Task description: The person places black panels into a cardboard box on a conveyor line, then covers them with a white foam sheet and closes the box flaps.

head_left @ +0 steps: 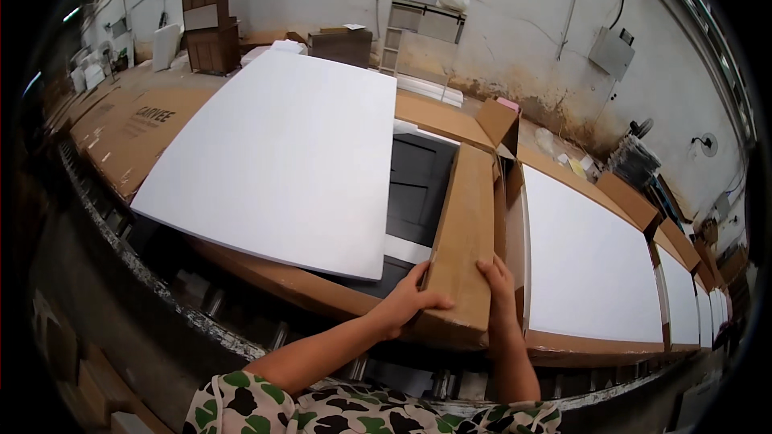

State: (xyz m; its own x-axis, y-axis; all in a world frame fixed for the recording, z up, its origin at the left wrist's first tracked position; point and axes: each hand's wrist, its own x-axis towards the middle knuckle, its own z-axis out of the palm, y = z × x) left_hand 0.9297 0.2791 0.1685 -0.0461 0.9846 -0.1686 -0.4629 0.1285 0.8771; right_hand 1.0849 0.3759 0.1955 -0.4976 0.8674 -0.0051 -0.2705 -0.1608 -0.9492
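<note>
A long, narrow cardboard box (pixel 465 229) lies over the right end of a large open carton (pixel 269 277). Its near end is between my two hands. My left hand (pixel 410 299) grips its left side, thumb on top and fingers down the side. On the opposite side, my right hand (pixel 500 289) has its fingers wrapped over the edge. Inside the carton, dark grey panels (pixel 416 185) show beside a white foam strip (pixel 408 248). A big white foam sheet (pixel 281 161) rests slantwise across the carton's left part and overhangs its near edge.
To the right, another open carton holds a white foam sheet (pixel 591 261), with more cartons in line beyond. The cartons stand on a roller conveyor (pixel 213 301). Flattened cardboard (pixel 133 133) lies at left. Brown cabinets (pixel 211 24) and a metal frame (pixel 418 40) stand by the far wall.
</note>
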